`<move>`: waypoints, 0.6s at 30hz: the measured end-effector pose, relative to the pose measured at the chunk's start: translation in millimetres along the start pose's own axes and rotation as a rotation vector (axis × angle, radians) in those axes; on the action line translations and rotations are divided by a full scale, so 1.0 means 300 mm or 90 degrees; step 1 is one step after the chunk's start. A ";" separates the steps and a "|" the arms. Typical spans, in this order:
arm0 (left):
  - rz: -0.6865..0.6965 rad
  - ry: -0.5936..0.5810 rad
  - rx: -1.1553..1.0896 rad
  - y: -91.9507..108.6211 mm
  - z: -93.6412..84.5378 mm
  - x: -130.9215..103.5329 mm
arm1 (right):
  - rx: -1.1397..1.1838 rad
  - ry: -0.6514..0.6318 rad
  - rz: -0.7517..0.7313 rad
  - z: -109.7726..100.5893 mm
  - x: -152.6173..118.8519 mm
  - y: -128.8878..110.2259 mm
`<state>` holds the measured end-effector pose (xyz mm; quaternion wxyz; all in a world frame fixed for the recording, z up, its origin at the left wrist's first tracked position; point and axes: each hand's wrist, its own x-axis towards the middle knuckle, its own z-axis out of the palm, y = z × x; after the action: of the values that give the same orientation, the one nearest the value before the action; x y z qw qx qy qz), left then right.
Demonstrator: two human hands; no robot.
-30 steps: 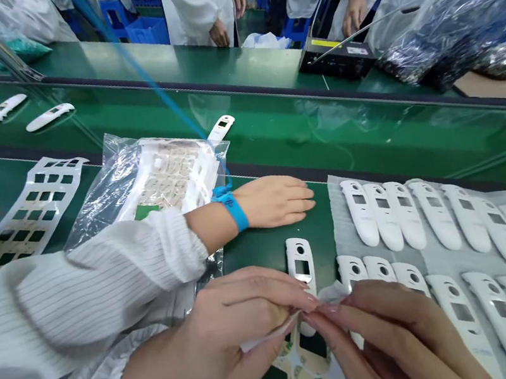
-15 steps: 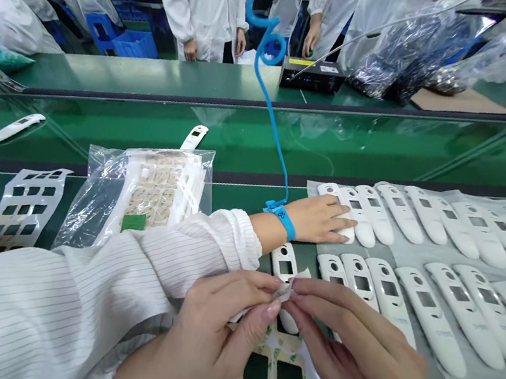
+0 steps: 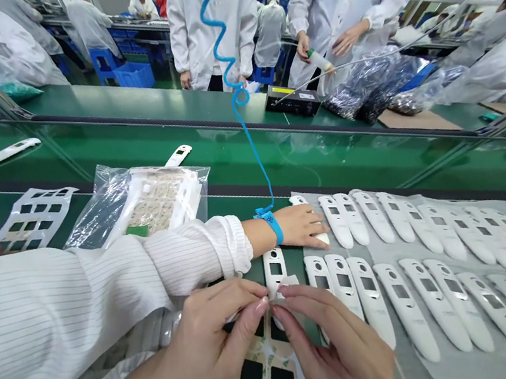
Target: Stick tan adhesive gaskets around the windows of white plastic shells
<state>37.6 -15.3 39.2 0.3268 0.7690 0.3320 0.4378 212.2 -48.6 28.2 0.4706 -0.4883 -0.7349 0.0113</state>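
Note:
My left hand (image 3: 223, 335) and my right hand (image 3: 339, 342) meet with fingertips pinched together on a small pale strip of film (image 3: 289, 282). Its exact kind is partly hidden by the fingers. Just behind them a white plastic housing (image 3: 275, 266) with a dark window lies on the green bench. Below my hands is a sheet of adhesive pads (image 3: 267, 373) with tan backing and dark squares. A co-worker's hand (image 3: 301, 226) with a blue wrist strap (image 3: 272, 225) reaches across from the left, resting on a housing in the back row.
Two rows of white housings (image 3: 398, 288) lie on a pale sheet at the right. A clear bag with pad sheets (image 3: 149, 199) and another pad sheet (image 3: 38, 211) lie at left. A green conveyor (image 3: 224, 162) runs behind. A blue coiled cord (image 3: 254, 151) hangs down to the strap.
The view has tilted up and shifted right, so the bench items appear further left. My hands remain pinched together on the film, and the co-worker's hand still rests on the housing.

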 end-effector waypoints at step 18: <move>-0.010 0.038 0.014 0.037 0.021 -0.009 | 0.007 0.004 -0.098 -0.017 0.001 0.053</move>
<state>44.7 -25.2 44.3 0.3115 0.7563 0.3524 0.4547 226.9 -42.5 23.7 0.4753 -0.4276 -0.7686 -0.0223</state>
